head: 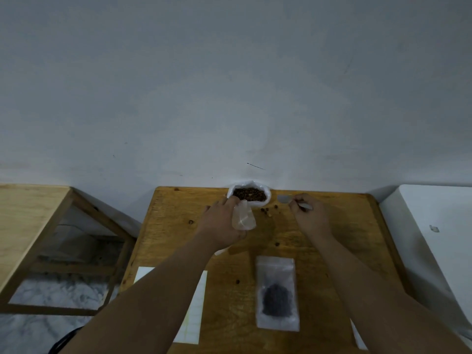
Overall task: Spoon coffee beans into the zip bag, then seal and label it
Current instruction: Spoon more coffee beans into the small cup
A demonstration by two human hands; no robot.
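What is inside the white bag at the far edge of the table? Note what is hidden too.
Brown coffee beans fill the open mouth of the white bag. Its opaque wall hides how deep they go, and the left hand covers its near-left rim.

Wood first: the table (319, 251) is amber and varnished, a soft sheen on it, dark knots showing through. The empty zip bag (244, 219) in the left hand (219, 223) is thin clear plastic, creased, catching a little light. Behind it the sack (251, 184) is white crinkled plastic, and the coffee beans (249, 194) inside look dark brown and matt. The spoon (283, 199) in the right hand (310, 215) — metal, a dull grey shine. The filled zip bag (277, 269) is cloudy clear plastic. The label sheet (198, 302) — white matt paper. The side table (30, 213) is pale, bare-looking wood
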